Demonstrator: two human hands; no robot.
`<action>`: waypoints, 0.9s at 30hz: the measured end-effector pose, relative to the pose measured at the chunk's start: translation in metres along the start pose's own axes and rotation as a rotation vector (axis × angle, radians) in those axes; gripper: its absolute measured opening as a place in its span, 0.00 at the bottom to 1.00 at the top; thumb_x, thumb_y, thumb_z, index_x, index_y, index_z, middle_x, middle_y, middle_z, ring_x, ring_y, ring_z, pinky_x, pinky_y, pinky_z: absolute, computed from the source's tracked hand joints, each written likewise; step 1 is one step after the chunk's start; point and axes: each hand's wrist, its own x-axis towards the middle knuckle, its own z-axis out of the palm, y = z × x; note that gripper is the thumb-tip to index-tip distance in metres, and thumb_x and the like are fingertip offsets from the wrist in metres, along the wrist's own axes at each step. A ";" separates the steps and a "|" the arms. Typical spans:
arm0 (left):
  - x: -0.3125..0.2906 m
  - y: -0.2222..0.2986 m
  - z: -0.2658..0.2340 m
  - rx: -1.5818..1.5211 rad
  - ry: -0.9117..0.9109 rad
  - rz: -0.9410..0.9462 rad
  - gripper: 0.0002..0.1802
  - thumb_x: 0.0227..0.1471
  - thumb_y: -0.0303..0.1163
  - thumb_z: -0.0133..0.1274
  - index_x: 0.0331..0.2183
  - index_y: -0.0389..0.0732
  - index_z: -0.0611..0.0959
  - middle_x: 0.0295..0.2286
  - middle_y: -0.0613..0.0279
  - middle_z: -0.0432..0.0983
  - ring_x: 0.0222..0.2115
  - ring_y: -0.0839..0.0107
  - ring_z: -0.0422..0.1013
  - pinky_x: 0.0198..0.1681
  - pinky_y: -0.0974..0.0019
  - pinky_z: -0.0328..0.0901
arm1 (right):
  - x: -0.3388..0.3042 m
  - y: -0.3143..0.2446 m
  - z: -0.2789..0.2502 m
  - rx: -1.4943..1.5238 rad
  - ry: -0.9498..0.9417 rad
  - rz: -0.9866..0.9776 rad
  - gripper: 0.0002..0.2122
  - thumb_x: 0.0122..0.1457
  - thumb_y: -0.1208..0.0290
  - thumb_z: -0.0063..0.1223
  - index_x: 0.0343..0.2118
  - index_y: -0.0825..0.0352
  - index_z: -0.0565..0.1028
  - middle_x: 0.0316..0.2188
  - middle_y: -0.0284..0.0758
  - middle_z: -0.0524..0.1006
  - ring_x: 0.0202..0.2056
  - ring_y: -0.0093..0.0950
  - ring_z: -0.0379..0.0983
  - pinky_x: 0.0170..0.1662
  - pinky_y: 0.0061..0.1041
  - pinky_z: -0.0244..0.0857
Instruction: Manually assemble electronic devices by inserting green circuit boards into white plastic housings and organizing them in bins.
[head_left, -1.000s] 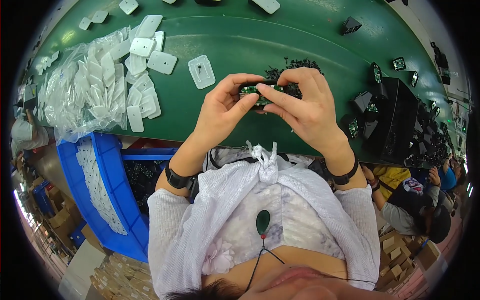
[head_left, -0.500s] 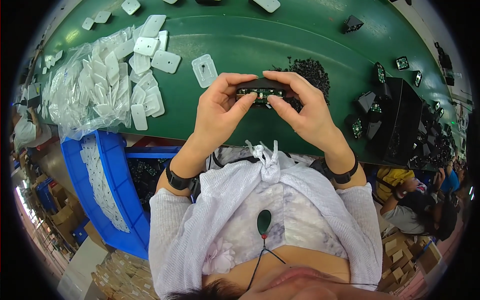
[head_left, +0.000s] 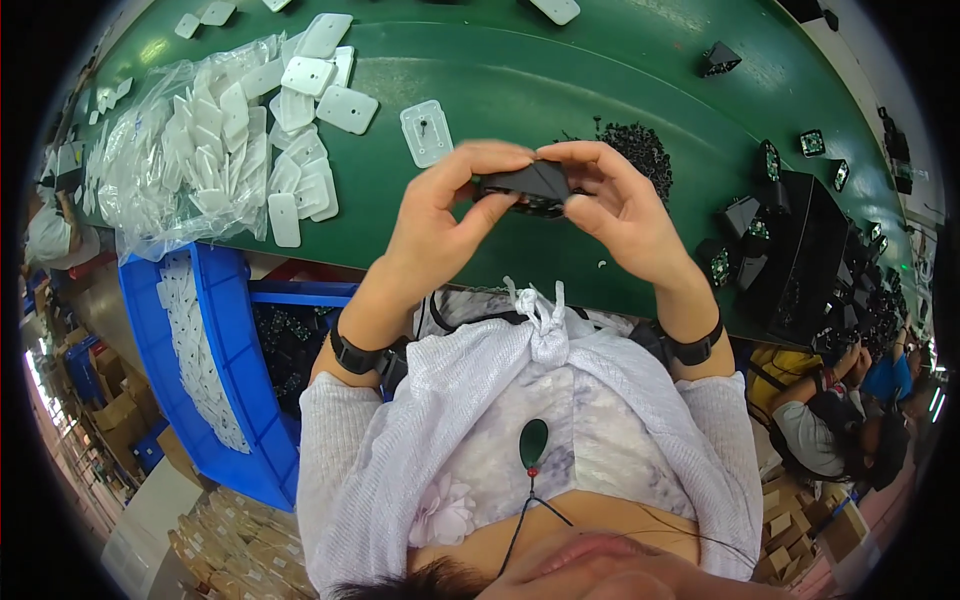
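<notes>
Between both hands, above the green table, I hold a black plastic housing [head_left: 540,182]. My left hand [head_left: 455,205] grips its left end, with the thumb below and the fingers along the top. My right hand [head_left: 622,205] closes on the right end, thumb at the lower corner. The housing is tilted so that its black outer face shows; the circuit board inside is mostly hidden. Just beyond my left hand lies a white plastic cover [head_left: 427,134] with a small dark piece on it. Past my right hand spreads a pile of small black parts [head_left: 637,152].
A clear bag [head_left: 160,150] of white covers lies at the left, with loose covers [head_left: 347,109] beside it. Below it stands a blue bin [head_left: 225,370]. At the right, a black box [head_left: 800,250] sits among black housings with green boards [head_left: 768,160]. Another person [head_left: 825,430] is at the far right.
The housing has been tipped over in my hands: its green board faced me before, and now its black outer face shows. My right thumb has shifted to its lower right corner.
</notes>
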 end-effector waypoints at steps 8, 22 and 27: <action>0.017 0.008 -0.032 0.067 -0.188 -0.033 0.28 0.45 0.30 0.61 0.50 0.39 0.74 0.46 0.57 0.71 0.48 0.67 0.66 0.49 0.67 0.62 | 0.016 0.008 -0.001 0.428 -0.160 0.336 0.20 0.64 0.62 0.45 0.53 0.73 0.65 0.40 0.42 0.77 0.37 0.33 0.78 0.43 0.29 0.73; 0.016 -0.062 -0.040 1.124 0.222 0.221 0.32 0.42 0.29 0.61 0.51 0.40 0.70 0.43 0.57 0.70 0.46 0.58 0.65 0.47 0.56 0.60 | 0.055 -0.001 -0.014 -0.064 0.188 0.128 0.18 0.61 0.74 0.50 0.53 0.72 0.67 0.45 0.38 0.75 0.43 0.26 0.74 0.46 0.23 0.68; 0.008 -0.064 -0.053 0.835 0.203 0.256 0.34 0.42 0.19 0.56 0.53 0.43 0.70 0.45 0.57 0.72 0.48 0.59 0.66 0.51 0.58 0.59 | 0.078 0.013 -0.001 -0.853 0.103 -0.274 0.17 0.53 0.75 0.60 0.47 0.69 0.74 0.44 0.36 0.77 0.42 0.28 0.74 0.46 0.25 0.67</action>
